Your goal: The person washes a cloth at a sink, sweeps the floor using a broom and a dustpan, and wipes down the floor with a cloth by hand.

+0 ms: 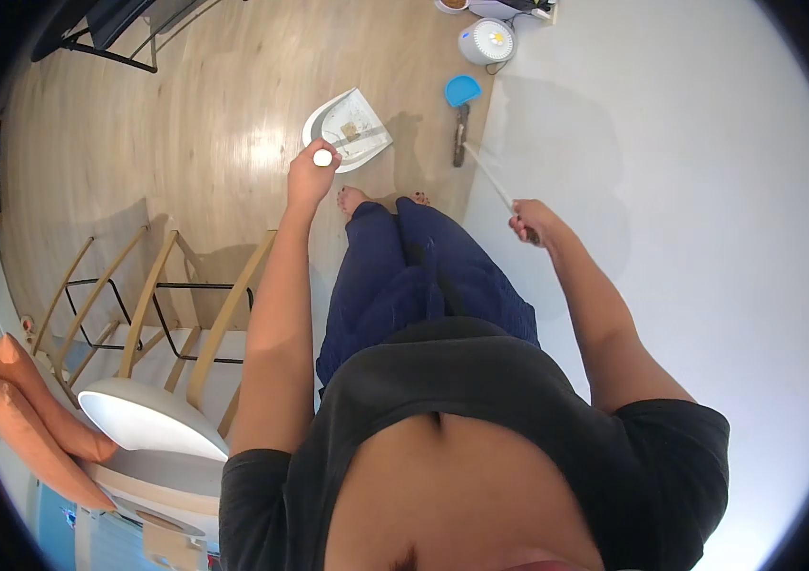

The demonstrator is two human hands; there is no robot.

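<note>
My left hand [309, 179] is closed around the upright handle of a long-handled dustpan, whose white round end points up at me. Below it, the white dustpan [371, 143] rests on the wood floor with some light brown debris in it. Out to the right, my right hand [535, 224] grips the thin white stick of a broom. The dark, narrow broom head [460, 138] is on the floor beside the wall, just below a blue half-round object [462, 90]. A gap of floor separates broom head and dustpan.
A white wall [671, 209] runs along my right. White chairs [152, 416] with wooden legs stand at left, near an orange cushion-like thing [38, 419]. Black-framed furniture [109, 38] is at the far left. A white round appliance [487, 42] with a cord sits ahead by the wall.
</note>
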